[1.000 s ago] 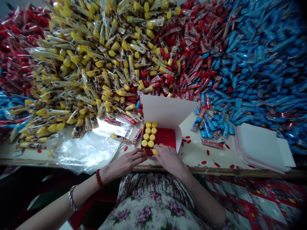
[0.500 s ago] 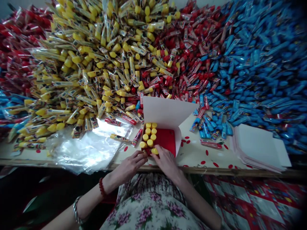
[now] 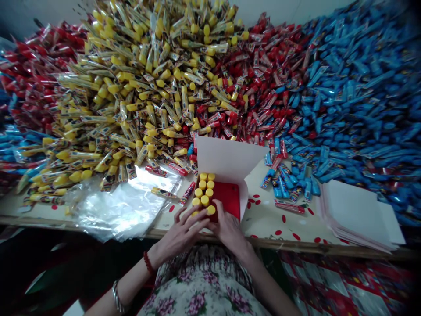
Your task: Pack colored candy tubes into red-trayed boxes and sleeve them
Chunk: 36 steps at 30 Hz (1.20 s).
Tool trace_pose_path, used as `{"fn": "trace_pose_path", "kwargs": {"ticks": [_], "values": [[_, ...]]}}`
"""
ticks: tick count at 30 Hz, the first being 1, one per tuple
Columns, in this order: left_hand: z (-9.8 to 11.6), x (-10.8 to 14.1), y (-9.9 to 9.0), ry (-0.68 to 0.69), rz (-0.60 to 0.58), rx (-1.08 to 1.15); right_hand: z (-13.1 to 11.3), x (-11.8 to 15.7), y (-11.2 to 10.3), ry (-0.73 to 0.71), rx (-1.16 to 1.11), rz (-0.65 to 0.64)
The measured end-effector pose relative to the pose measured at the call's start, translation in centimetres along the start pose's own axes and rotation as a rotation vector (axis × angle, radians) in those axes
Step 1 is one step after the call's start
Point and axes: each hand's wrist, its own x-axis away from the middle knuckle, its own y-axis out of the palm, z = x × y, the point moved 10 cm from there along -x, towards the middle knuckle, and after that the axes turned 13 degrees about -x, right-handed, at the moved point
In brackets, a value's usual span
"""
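Note:
An open box with a red inside (image 3: 228,199) and a raised white lid (image 3: 223,158) stands at the table's front edge. Several yellow-capped tubes (image 3: 205,200) stand upright in two columns along its left side. My left hand (image 3: 184,230) reaches over the box's front left corner, fingers apart, palm down, its fingertips by the nearest yellow caps. At the box's front my right hand (image 3: 228,228) has its fingers spread beside the nearest yellow cap (image 3: 211,210); nothing is visibly held in it.
Heaps of yellow (image 3: 125,87), red (image 3: 263,74) and blue tubes (image 3: 355,96) fill the back. Clear plastic bags (image 3: 121,210) lie left of the box, stacked white cards (image 3: 358,210) at the right. A red tube (image 3: 289,206) and red dots lie between.
My left hand has moved over the front left corner of the box and its fingers have spread. My right hand has opened a little beside the front cap. The view has tilted slightly.

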Motion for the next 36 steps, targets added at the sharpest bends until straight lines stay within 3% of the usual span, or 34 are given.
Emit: {"fn": "trace_pose_path", "kwargs": {"ticks": [3,6,9,11,14,21,22,24,26,28,29,31,33,36], "values": [[-3.9,-0.4,-0.5,-0.379,0.191,0.217,0.7,-0.7,-2.4,-0.085,-0.309,0.214],[-6.6,-2.1,2.0,-0.658,0.185,0.421,1.8,-3.2,-1.5,-0.038,-0.614,0.27],[-7.2,-4.4,4.6,-0.72,0.096,0.54,1.1,-6.1,1.5,-0.002,-0.78,0.198],[-7.8,-4.7,5.4,-0.793,0.116,0.621,0.3,-7.5,2.8,-0.032,-0.955,0.165],[-9.0,-3.6,5.5,-0.936,0.235,0.746,-0.6,-8.7,3.7,-0.099,-1.238,0.126],[-11.5,-1.7,4.4,-0.995,0.353,0.977,-1.6,-8.1,3.9,-0.192,-1.284,0.172],[-12.4,-0.9,3.9,-1.025,0.392,0.955,-1.4,-7.5,2.9,-0.216,-1.256,0.22],[-14.6,1.4,2.2,-1.116,0.504,0.809,-0.2,-6.1,-1.1,-0.285,-1.107,0.408],[-16.3,3.8,0.8,-1.191,0.6,0.666,1.9,-5.0,-7.3,-0.368,-0.854,0.671],[-17.0,5.1,1.2,-1.215,0.588,0.69,4.8,-5.5,-13.6,-0.356,-0.65,0.913],[-16.9,5.3,1.9,-1.218,0.547,0.739,6.2,-7.0,-16.1,-0.309,-0.567,0.945],[-15.9,5.2,3.3,-1.22,0.457,0.8,7.6,-12.6,-18.9,-0.208,-0.357,0.783],[-14.3,5.3,3.7,-1.244,0.448,0.758,8.3,-18.7,-19.0,-0.058,-0.097,0.537],[-11.6,5.3,1.4,-1.206,0.612,0.547,7.4,-24.4,-18.0,-0.038,-0.035,0.394]]}}
